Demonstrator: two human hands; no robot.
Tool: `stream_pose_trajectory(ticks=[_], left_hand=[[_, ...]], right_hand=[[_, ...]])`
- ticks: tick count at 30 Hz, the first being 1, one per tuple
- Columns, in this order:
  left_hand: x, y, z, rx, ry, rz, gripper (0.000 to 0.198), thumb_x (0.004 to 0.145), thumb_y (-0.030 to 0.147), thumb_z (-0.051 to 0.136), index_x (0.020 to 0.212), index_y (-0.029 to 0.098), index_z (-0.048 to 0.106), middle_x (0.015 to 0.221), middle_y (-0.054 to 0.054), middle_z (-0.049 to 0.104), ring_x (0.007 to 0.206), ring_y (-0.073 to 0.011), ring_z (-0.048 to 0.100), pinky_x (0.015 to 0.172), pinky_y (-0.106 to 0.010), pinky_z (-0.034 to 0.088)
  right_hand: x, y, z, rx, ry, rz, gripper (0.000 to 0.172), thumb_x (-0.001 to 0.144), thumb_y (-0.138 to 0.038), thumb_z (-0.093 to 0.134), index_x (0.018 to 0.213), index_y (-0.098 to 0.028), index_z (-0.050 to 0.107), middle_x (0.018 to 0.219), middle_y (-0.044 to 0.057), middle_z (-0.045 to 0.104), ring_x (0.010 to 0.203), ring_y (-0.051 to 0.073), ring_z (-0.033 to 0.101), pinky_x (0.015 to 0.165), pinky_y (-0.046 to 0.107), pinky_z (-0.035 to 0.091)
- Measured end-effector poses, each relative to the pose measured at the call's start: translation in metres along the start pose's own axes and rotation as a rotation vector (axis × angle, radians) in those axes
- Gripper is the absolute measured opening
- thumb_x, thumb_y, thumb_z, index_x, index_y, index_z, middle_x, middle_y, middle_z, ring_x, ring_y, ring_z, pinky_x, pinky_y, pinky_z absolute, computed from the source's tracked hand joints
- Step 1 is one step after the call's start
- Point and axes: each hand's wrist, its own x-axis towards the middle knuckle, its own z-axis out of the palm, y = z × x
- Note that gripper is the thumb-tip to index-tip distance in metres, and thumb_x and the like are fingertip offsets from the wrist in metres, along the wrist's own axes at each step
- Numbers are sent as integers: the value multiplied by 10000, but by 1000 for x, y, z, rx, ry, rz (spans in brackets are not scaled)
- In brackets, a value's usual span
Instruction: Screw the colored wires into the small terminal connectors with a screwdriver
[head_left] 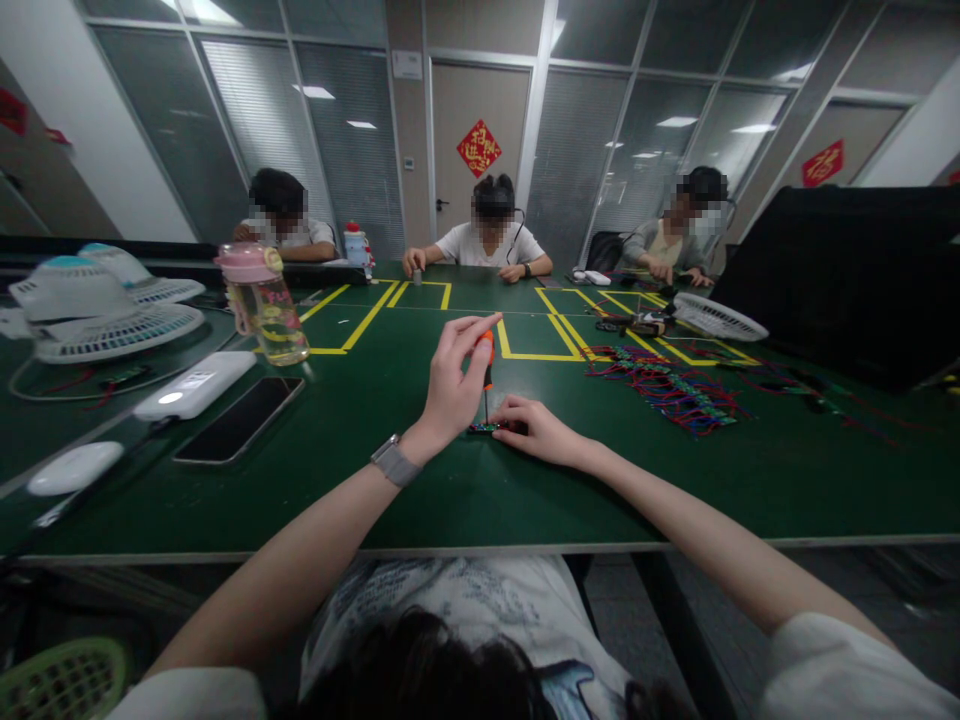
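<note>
Here, upright orange-handled screwdriver [490,348] in left hand [456,372], green board [480,428] in right hand [538,430].

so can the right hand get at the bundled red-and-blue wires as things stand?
Probably yes: nothing visible stands between the right hand and the wires, though it's at the small board.

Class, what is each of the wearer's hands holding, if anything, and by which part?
The left hand holds the screwdriver by its orange-and-black handle. The right hand is at the small circuit board; whether it grips cannot be told.
</note>
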Motion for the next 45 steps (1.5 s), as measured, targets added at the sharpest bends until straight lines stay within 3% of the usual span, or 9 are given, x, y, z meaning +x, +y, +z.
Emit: stream_pose_trajectory(ticks=[5,12,17,21,28,32,35,39,45], left_hand=[[-1,0,1,-137,-3,-56,311,962,272,435,1229,216,584,1215,-87,607,995,-161,639,804,-294,564],[2,3,-1,92,96,47,163,847,270,643,996,228,695,979,-36,590,861,-128,599,749,-258,527],[1,0,-1,-25,32,20,289,961,244,427,1148,238,647,1178,-66,596,1068,-164,595,894,-317,521],[0,-1,1,-156,-8,-71,307,956,261,442,1223,230,592,1210,-75,604,989,-157,637,777,-280,563],[2,3,-2,118,105,25,144,866,275,613,968,223,701,950,-36,544,869,-134,580,783,-267,519],[2,1,-2,65,48,18,278,954,256,435,1112,244,663,1085,-58,564,1019,-160,581,880,-310,511],[1,-2,0,-99,1,-42,321,973,263,386,1216,238,594,1206,-76,586,1036,-167,615,842,-313,547],[0,-3,3,-125,34,-79,289,917,281,531,1188,207,599,1127,-82,642,960,-164,645,795,-288,555],[3,0,-1,59,67,19,198,847,291,643,1032,237,689,969,-34,594,861,-133,598,780,-271,512]], right_hand=[[0,0,0,8,1,-3,227,881,-226,585,1064,-154,699,876,45,564,736,133,541,704,265,459],[0,-1,-1,2,-1,2,229,882,-229,584,1067,-156,699,881,49,567,748,141,550,717,280,465],[0,-1,-1,8,-2,2,223,885,-234,582,1058,-159,701,881,50,571,752,141,553,722,283,470],[0,-1,-1,13,-1,-5,225,882,-228,585,1059,-150,699,880,51,570,754,142,554,720,279,469],[0,0,0,0,1,0,223,882,-229,584,1062,-163,699,880,47,569,747,140,550,709,276,461],[0,-1,-1,0,-3,6,226,884,-232,581,1064,-161,699,881,47,569,736,137,548,696,271,458],[0,-1,-1,3,-9,14,231,885,-234,579,1069,-161,698,886,49,570,747,140,555,694,268,461],[0,-1,-1,8,-7,10,230,883,-229,578,1064,-155,699,890,53,570,770,148,563,720,279,465],[0,-1,-1,5,1,-1,220,881,-224,582,1050,-152,701,889,56,569,756,150,560,714,286,467]])
